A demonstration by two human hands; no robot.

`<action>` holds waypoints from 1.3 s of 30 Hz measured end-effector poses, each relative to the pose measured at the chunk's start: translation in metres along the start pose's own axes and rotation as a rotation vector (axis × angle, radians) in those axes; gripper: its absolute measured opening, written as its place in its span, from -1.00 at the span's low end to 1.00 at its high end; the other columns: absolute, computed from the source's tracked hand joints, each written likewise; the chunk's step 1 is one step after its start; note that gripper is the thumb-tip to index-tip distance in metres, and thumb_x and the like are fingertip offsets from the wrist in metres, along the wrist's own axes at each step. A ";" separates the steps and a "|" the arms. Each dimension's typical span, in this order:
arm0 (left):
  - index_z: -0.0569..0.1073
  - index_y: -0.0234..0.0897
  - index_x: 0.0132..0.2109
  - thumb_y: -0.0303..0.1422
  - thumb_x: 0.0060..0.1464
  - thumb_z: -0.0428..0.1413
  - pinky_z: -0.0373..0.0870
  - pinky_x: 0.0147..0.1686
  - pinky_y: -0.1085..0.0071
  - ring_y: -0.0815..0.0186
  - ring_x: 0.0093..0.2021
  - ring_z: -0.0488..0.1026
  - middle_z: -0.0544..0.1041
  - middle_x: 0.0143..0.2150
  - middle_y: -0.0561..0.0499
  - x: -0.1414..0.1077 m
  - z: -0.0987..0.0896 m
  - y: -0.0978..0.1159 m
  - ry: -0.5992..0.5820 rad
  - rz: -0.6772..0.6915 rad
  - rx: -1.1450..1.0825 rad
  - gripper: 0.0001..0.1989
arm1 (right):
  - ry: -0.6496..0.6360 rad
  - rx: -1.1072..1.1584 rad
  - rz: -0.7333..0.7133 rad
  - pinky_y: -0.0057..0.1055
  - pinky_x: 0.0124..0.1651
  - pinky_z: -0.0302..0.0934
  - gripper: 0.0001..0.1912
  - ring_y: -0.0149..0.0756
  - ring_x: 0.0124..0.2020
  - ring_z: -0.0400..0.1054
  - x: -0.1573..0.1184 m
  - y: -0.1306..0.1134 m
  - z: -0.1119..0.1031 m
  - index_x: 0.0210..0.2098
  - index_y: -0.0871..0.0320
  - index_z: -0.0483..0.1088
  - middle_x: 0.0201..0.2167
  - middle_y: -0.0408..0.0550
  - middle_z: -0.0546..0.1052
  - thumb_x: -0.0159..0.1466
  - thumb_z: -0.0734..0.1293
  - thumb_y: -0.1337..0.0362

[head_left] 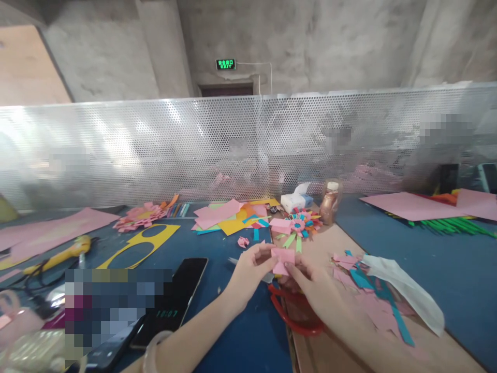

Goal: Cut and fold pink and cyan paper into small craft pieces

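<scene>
Between both hands, a small piece of pink paper [283, 260] is held up above the table. My left hand [254, 265] pinches its left edge with thumb and fingers. My right hand [306, 274] grips it at the lower right, thumb on the front. Under the hands lie scissors with red handles [298, 324], partly hidden by my right hand and wrist. A crumpled bit of pink paper [243, 242] sits just beyond my left hand. Farther back is a paper flower [298, 225] in pink, blue and orange with green strips.
Coloured paper sheets [217, 215], a tissue box [296, 201] and a brown bottle [329, 203] stand at the back. Left are a phone [174, 295], a yellow cut-out sheet [143, 248] and a yellow glue gun [62, 255]. Paper scraps [375, 305] lie right. A perforated metal screen [174, 150] closes the far side.
</scene>
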State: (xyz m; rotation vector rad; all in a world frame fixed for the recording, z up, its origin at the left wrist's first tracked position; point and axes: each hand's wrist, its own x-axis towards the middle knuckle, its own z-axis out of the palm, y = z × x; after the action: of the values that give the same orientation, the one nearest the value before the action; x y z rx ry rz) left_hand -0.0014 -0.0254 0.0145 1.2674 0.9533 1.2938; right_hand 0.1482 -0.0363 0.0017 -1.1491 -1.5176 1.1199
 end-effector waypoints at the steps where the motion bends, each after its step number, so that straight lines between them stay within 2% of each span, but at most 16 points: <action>1: 0.40 -0.33 -0.16 -0.35 -0.16 0.17 0.30 -0.31 0.47 0.32 -0.30 0.41 0.50 -0.28 -0.04 0.000 0.000 0.000 0.000 -0.021 -0.006 -0.66 | -0.003 0.004 -0.004 -0.44 -0.47 0.23 -0.69 -0.30 -0.50 0.36 0.001 0.002 0.000 -0.33 0.16 0.37 -0.52 -0.10 0.48 0.14 0.16 0.07; 5: 0.34 -0.30 -0.06 -0.37 -0.19 0.18 0.30 -0.42 0.48 0.36 -0.40 0.39 0.49 -0.36 0.01 -0.001 0.000 -0.001 -0.017 -0.098 -0.051 -0.54 | -0.011 -0.072 -0.022 -0.40 -0.37 0.25 -0.72 -0.27 -0.42 0.37 0.003 -0.001 -0.002 -0.34 0.15 0.37 -0.44 -0.09 0.49 0.15 0.16 0.10; 7: 0.41 -0.32 -0.13 -0.36 -0.15 0.15 0.27 -0.47 0.50 0.39 -0.44 0.36 0.49 -0.38 0.00 -0.002 0.000 -0.001 -0.073 -0.088 -0.014 -0.64 | -0.002 -0.117 -0.045 -0.39 -0.30 0.25 -0.74 -0.26 -0.34 0.35 0.003 -0.005 -0.004 -0.37 0.16 0.39 -0.41 -0.09 0.48 0.14 0.18 0.13; 9: 0.48 -0.36 -0.24 -0.36 -0.12 0.12 0.23 -0.50 0.53 0.44 -0.51 0.31 0.48 -0.42 0.00 -0.002 -0.001 0.000 -0.104 -0.047 0.044 -0.76 | -0.009 -0.107 -0.021 -0.40 -0.30 0.25 -0.75 -0.28 -0.36 0.34 0.003 -0.009 -0.005 -0.38 0.18 0.38 -0.43 -0.10 0.46 0.14 0.19 0.15; 12: 0.50 -0.36 -0.32 -0.38 -0.12 0.12 0.17 -0.53 0.55 0.47 -0.54 0.26 0.45 -0.46 0.02 -0.001 -0.003 -0.001 -0.061 -0.049 0.034 -0.82 | -0.012 -0.040 -0.005 -0.42 -0.34 0.26 -0.75 -0.37 -0.45 0.31 0.000 -0.011 -0.008 -0.20 0.16 0.31 -0.49 -0.15 0.40 0.16 0.13 0.26; 15: 0.50 -0.37 -0.36 -0.38 -0.16 0.15 0.15 -0.53 0.57 0.47 -0.50 0.27 0.45 -0.44 0.00 0.002 -0.005 -0.002 -0.027 -0.139 -0.100 -0.84 | -0.018 -0.152 -0.174 -0.43 -0.25 0.26 -0.62 -0.42 -0.36 0.32 -0.002 -0.012 -0.012 -0.04 0.06 0.20 -0.36 -0.15 0.39 0.14 0.11 0.40; 17: 0.50 -0.38 -0.34 -0.39 -0.18 0.17 0.15 -0.51 0.57 0.46 -0.47 0.29 0.45 -0.41 -0.02 0.002 -0.005 -0.001 -0.035 -0.184 -0.183 -0.82 | -0.053 -0.280 -0.302 -0.45 -0.18 0.25 -0.66 -0.43 -0.26 0.31 -0.002 -0.012 -0.016 -0.09 0.00 0.25 -0.18 -0.13 0.35 0.15 0.15 0.38; 19: 0.49 -0.39 -0.32 -0.39 -0.18 0.18 0.16 -0.50 0.57 0.45 -0.45 0.30 0.45 -0.40 -0.04 0.001 -0.003 0.000 -0.067 -0.199 -0.220 -0.80 | -0.084 -0.351 -0.366 -0.48 -0.14 0.24 -0.78 -0.42 -0.18 0.30 0.000 -0.012 -0.018 -0.20 0.02 0.34 -0.08 -0.11 0.29 0.16 0.19 0.32; 22: 0.49 -0.39 -0.29 -0.36 -0.14 0.16 0.17 -0.50 0.56 0.46 -0.47 0.28 0.44 -0.42 -0.04 -0.003 0.000 0.004 -0.142 -0.170 -0.202 -0.78 | -0.129 -0.336 -0.377 -0.47 -0.10 0.22 -0.85 -0.38 -0.13 0.29 0.003 -0.011 -0.020 -0.29 0.05 0.39 -0.11 -0.10 0.34 0.18 0.20 0.26; 25: 0.46 -0.34 -0.22 -0.27 -0.07 0.10 0.19 -0.49 0.56 0.42 -0.41 0.32 0.45 -0.33 -0.04 -0.006 0.003 0.008 -0.168 -0.135 -0.142 -0.73 | -0.135 -0.267 -0.417 -0.40 -0.06 0.18 -0.85 -0.37 -0.17 0.31 0.004 -0.011 -0.020 -0.30 0.06 0.39 -0.21 -0.11 0.43 0.19 0.20 0.28; 27: 0.42 -0.30 -0.17 -0.23 -0.05 0.08 0.23 -0.48 0.54 0.36 -0.33 0.36 0.46 -0.25 -0.06 -0.007 0.004 0.009 -0.197 -0.113 -0.109 -0.70 | -0.086 -0.225 -0.417 -0.37 -0.07 0.18 -0.88 -0.34 -0.18 0.31 0.004 -0.013 -0.020 -0.33 0.09 0.40 -0.25 -0.09 0.45 0.16 0.23 0.30; 29: 0.38 -0.29 -0.16 -0.27 -0.12 0.15 0.28 -0.40 0.50 0.32 -0.26 0.38 0.47 -0.20 -0.06 -0.007 0.004 0.009 -0.233 -0.061 -0.069 -0.66 | -0.050 -0.183 -0.400 -0.37 -0.08 0.18 -0.90 -0.33 -0.18 0.31 0.003 -0.016 -0.019 -0.36 0.12 0.41 -0.25 -0.08 0.46 0.14 0.25 0.31; 32: 0.35 -0.30 -0.21 -0.36 -0.19 0.21 0.31 -0.28 0.44 0.31 -0.24 0.41 0.49 -0.20 -0.06 -0.007 0.004 0.007 -0.219 0.033 -0.007 -0.67 | -0.072 -0.115 -0.398 -0.39 -0.06 0.17 -0.90 -0.33 -0.16 0.31 0.003 -0.018 -0.017 -0.36 0.13 0.42 -0.23 -0.09 0.45 0.12 0.27 0.31; 36: 0.34 -0.31 -0.27 -0.31 -0.11 0.14 0.33 -0.43 0.46 0.31 -0.34 0.43 0.52 -0.24 -0.07 -0.008 0.006 0.008 -0.191 0.032 0.035 -0.76 | -0.068 -0.075 -0.270 -0.39 -0.07 0.19 -0.86 -0.32 -0.17 0.32 0.002 -0.018 -0.014 -0.35 0.12 0.42 -0.25 -0.10 0.47 0.15 0.25 0.25; 39: 0.38 -0.33 -0.30 -0.29 -0.11 0.14 0.32 -0.44 0.47 0.30 -0.34 0.44 0.52 -0.22 -0.08 -0.009 0.007 0.011 -0.176 0.028 0.049 -0.78 | -0.029 -0.050 -0.148 -0.39 -0.10 0.21 -0.81 -0.30 -0.19 0.34 -0.001 -0.020 -0.010 -0.35 0.13 0.41 -0.25 -0.10 0.47 0.16 0.22 0.18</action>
State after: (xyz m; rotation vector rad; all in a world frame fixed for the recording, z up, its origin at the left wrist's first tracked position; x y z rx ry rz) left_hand 0.0028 -0.0362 0.0245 1.4117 0.8492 1.1652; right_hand 0.1552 -0.0388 0.0225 -1.0401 -1.6332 1.0073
